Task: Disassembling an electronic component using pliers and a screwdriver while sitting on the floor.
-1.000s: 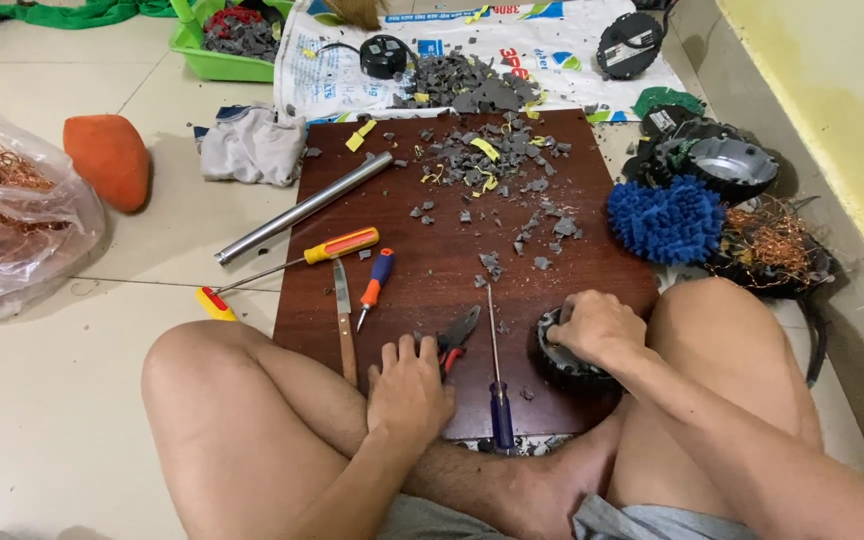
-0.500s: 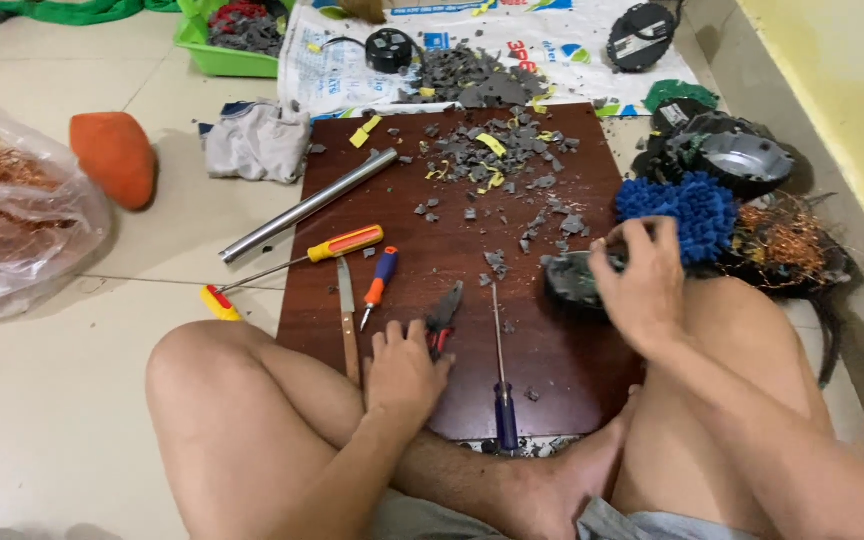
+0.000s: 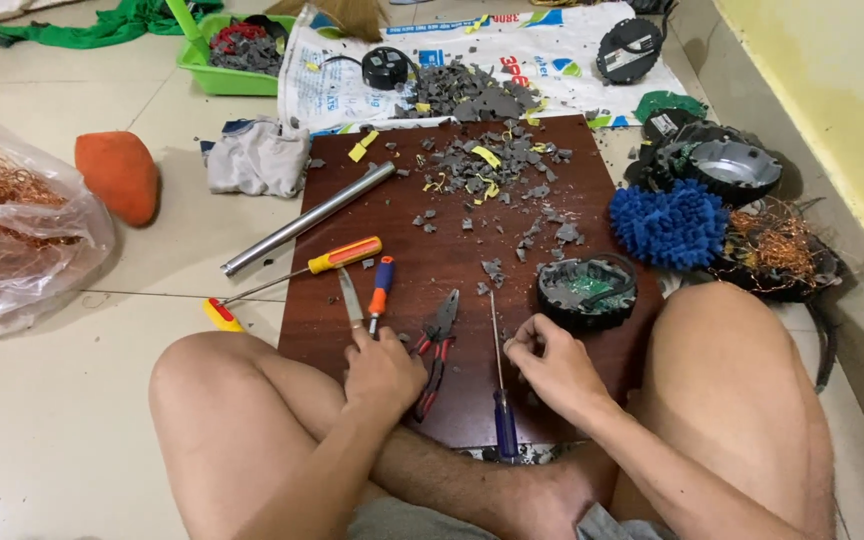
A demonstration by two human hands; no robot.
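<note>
I sit cross-legged at a dark brown wooden board [image 3: 452,250]. My left hand [image 3: 382,372] rests on its near edge, fingers curled over the lower end of a flat metal blade [image 3: 349,295]; I cannot tell if it grips it. Red-handled pliers [image 3: 437,345] lie just to its right. My right hand [image 3: 552,368] lies curled beside the thin shaft of a long blue-handled screwdriver [image 3: 500,405], with nothing visible in it. A round black part with a green circuit board inside [image 3: 587,290] sits apart from it at the board's right edge.
On the board lie a metal tube [image 3: 307,218], an orange-handled screwdriver [image 3: 344,255], a small blue-orange screwdriver [image 3: 380,288] and several grey fragments [image 3: 482,165]. A blue mop pad [image 3: 667,225], copper wire tangle [image 3: 772,250], plastic bag of wire [image 3: 12,240], orange lump [image 3: 117,175] and green tray [image 3: 227,70] surround it.
My right hand carried the round black part from near my lap up to the board's right edge, let it go and came back beside the long screwdriver. My left hand shifted slightly onto the blade.
</note>
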